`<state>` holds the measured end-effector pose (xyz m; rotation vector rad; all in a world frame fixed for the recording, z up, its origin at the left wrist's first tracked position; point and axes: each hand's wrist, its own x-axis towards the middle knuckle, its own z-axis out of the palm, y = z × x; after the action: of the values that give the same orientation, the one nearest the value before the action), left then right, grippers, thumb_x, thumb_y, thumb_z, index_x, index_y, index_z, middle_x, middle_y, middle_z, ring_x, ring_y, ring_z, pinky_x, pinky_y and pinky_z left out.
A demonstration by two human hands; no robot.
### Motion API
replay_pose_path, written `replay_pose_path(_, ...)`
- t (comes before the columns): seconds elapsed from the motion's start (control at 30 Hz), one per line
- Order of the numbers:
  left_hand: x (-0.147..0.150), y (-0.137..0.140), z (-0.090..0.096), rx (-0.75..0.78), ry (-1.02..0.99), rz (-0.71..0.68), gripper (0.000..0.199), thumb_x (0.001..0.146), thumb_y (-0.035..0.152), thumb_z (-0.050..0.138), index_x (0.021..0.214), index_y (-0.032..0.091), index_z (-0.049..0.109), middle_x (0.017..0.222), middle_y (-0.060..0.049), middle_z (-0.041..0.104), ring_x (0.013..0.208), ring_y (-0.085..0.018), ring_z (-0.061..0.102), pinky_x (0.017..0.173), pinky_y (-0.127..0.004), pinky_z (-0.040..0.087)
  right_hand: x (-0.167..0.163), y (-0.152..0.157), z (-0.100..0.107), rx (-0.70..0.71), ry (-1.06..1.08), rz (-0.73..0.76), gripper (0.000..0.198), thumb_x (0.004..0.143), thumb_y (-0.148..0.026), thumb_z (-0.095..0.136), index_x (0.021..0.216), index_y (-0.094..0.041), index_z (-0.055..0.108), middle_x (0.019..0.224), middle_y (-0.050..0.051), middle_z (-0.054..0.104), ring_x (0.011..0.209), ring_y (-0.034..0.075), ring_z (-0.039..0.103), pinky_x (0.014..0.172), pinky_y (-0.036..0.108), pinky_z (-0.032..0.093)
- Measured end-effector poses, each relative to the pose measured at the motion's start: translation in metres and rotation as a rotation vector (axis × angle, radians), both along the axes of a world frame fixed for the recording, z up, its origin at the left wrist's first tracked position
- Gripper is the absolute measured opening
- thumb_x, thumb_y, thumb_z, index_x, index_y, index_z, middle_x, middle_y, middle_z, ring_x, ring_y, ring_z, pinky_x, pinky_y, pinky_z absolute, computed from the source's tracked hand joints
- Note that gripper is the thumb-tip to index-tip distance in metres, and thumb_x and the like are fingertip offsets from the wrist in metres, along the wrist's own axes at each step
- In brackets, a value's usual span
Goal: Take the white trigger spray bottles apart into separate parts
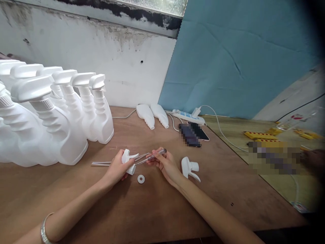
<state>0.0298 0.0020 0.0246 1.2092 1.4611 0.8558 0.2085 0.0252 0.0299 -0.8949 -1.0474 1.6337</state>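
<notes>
My left hand (119, 166) is closed around a white trigger spray head (129, 162), its trigger pointing right. In my right hand (164, 164) is a slim screwdriver (152, 157) with a thin metal shaft and a clear-looking handle. Its shaft reaches left to the spray head's collar; whether the tip touches is unclear. Thin white tubes (100, 163) lie to the left, partly behind my left hand. Just below the spray head, a white ring washer (141, 179) rests on the table. Another spray head (189, 167) lies right of my right hand.
Several white spray bottles (68, 128) stand at the left. Two white bottles without heads (152, 115) lie near the wall. Phones (198, 131) and a power strip (188, 117) with cables are at the back. A co-worker's hand (313, 161) shows at the far right, beside yellow items (261, 135).
</notes>
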Motion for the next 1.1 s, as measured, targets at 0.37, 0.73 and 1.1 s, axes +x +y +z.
replay_pose_path(0.37,0.003,-0.004,0.005,0.033,-0.043,-0.028,0.025,0.075,0.039,0.051,0.083,0.021,0.035,0.053,0.007,0.045,0.034,-0.009,0.042,0.030,-0.018,0.030,-0.003,-0.013,0.004,0.100,0.008,-0.018,0.025,0.074,-0.035,0.065,0.072,-0.018,0.046,0.071,0.000,0.067,0.061,0.013,0.064,0.061,0.026,0.051)
replay_pose_path(0.73,0.002,-0.011,0.012,0.333,0.378,-0.099,0.015,0.075,0.029,0.048,0.085,0.024,0.039,0.063,0.003,0.050,0.056,-0.017,0.048,0.054,-0.024,0.032,0.003,-0.006,-0.006,0.114,-0.058,-0.094,0.026,0.071,-0.035,0.064,0.067,-0.018,0.046,0.062,-0.001,0.065,0.051,0.013,0.059,0.053,0.026,0.049)
replay_pose_path(1.1,-0.001,0.005,0.024,0.181,-0.083,0.109,0.027,0.076,0.035,0.044,0.097,0.021,0.039,0.072,0.002,0.046,0.057,-0.014,0.048,0.048,-0.024,0.041,0.005,0.000,-0.020,0.182,-0.380,-0.134,0.027,0.078,-0.046,0.051,0.074,-0.019,0.047,0.043,-0.009,0.043,0.035,0.007,0.035,0.036,0.018,0.026)
